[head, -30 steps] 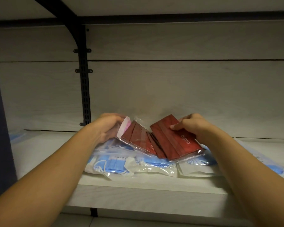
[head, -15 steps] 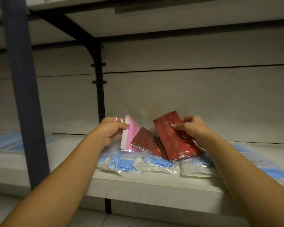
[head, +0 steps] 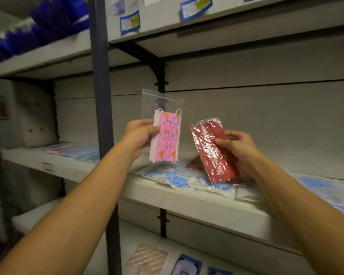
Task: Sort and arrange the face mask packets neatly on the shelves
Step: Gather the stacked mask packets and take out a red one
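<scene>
My left hand (head: 138,133) pinches the left edge of a clear zip bag holding a pink patterned mask packet (head: 167,136), upright and lifted above the middle shelf (head: 187,197). My right hand (head: 236,147) grips a red mask packet (head: 213,149) in shiny wrap, tilted, just above the shelf. Behind it another red packet (head: 195,162) lies on a pile of blue mask packets (head: 179,178) on that shelf.
A dark upright post (head: 100,116) stands left of my left arm. More blue packets lie on the left-bay shelf (head: 75,152) and at the far right (head: 326,187). The upper shelves hold blue packets (head: 38,26) and labelled packets (head: 130,21). Lower-shelf packets (head: 147,259) show below.
My left hand has lifted the pink packet up out of the pile and turned it upright. My right hand has raised one red packet. The view has tilted up and pulled back.
</scene>
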Demonstrator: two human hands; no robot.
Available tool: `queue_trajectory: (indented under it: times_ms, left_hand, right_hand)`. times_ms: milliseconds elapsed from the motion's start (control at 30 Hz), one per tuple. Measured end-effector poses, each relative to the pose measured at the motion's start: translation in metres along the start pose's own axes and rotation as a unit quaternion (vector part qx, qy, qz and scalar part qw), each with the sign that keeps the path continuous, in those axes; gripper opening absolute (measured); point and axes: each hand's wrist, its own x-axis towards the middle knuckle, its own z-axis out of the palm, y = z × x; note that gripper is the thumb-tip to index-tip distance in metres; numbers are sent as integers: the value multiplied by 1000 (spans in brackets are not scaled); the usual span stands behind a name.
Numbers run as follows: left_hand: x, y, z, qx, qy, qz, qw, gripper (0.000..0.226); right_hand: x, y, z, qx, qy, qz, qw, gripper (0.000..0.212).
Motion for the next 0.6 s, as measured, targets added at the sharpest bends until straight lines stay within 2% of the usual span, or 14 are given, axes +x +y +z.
queue_trajectory:
  times_ms: [167,600]
  left_hand:
    - [-26,16,-36,68,27,51,996,19]
    - [-87,33,-182,133,108,86,981,25]
  right_hand:
    - [-10,-16,40,25,-30,-63,997,19]
    - [-68,-19,190,30,-173,-73,982,12]
